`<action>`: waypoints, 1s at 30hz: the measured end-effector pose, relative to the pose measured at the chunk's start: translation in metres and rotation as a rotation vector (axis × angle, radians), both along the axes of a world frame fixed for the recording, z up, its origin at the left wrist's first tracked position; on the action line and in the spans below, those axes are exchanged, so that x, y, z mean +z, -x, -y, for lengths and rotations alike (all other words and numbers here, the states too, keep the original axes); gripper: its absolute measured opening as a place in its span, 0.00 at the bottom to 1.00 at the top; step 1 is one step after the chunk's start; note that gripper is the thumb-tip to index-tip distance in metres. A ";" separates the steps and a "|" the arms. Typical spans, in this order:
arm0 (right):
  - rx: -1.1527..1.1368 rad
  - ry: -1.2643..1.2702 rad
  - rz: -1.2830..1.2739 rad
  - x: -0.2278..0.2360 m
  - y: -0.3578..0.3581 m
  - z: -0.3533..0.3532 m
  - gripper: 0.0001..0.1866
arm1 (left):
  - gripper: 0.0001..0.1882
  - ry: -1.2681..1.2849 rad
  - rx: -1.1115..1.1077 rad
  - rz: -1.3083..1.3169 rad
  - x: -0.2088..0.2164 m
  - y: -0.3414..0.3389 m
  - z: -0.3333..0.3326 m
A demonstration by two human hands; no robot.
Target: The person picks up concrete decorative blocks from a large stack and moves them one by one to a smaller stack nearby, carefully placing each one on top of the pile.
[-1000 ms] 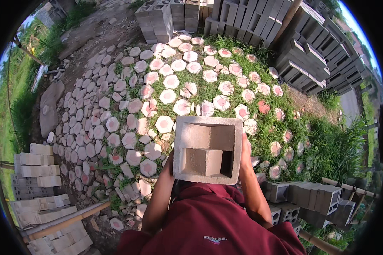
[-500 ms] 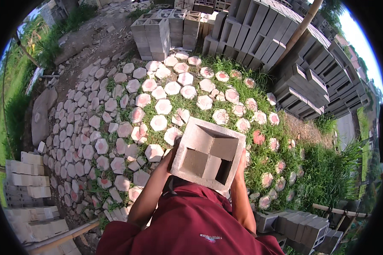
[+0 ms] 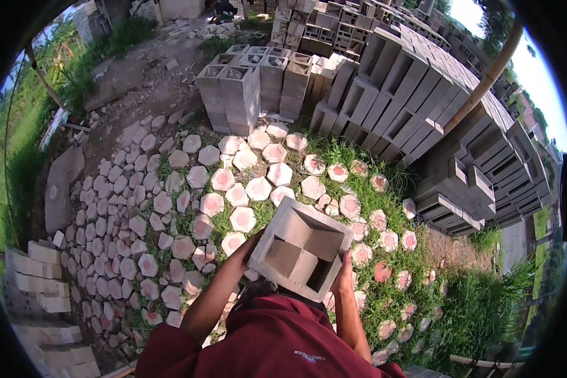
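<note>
A square grey concrete vent block (image 3: pixel 307 259), with slanted faces inside its frame and a dark opening at one corner, is held in front of my maroon shirt (image 3: pixel 277 340). My left hand (image 3: pixel 251 244) grips its left side, the fingers mostly hidden behind the edge. On the opposite side, my right hand (image 3: pixel 344 277) is closed against the block's right wall. Beneath it lie hexagonal paving stones (image 3: pixel 242 219) with reddish centres, set among grass.
Ahead stand stacked square vent blocks (image 3: pixel 236 94), and to their right a tall stack of hollow blocks (image 3: pixel 390 94). A bamboo pole (image 3: pixel 491 72) leans there. More blocks (image 3: pixel 41 271) are piled at left. Far off, a person (image 3: pixel 222 9) is low to the ground.
The view has tilted up, so the stacks ahead sit lower in it and the distant person now shows. Both hands still hold the vent block, which appears slightly further left.
</note>
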State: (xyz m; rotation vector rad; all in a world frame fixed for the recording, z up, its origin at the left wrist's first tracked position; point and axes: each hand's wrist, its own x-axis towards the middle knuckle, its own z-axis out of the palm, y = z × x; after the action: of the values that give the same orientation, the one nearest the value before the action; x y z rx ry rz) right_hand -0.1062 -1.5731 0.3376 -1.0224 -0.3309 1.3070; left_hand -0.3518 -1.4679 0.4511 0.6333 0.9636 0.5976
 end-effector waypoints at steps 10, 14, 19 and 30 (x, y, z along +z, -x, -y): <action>0.175 0.051 -0.246 -0.020 -0.072 -0.192 0.30 | 0.23 0.280 -0.095 -0.006 -0.091 -0.065 -0.213; 0.206 0.008 -0.168 -0.033 -0.121 -0.288 0.27 | 0.22 0.232 -0.044 0.174 -0.150 -0.105 -0.311; 0.412 0.046 -0.115 0.004 -0.181 -0.395 0.27 | 0.21 0.245 0.049 0.199 -0.148 -0.149 -0.401; 0.626 0.148 -0.092 0.034 -0.223 -0.598 0.25 | 0.25 0.240 0.277 0.161 -0.097 -0.188 -0.523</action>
State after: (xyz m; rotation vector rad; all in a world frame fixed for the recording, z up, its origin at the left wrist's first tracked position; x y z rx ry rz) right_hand 0.1164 -0.9746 0.3716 -1.0147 -0.5145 1.9589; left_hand -0.1638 -0.9453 0.3537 0.2347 0.9603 0.7524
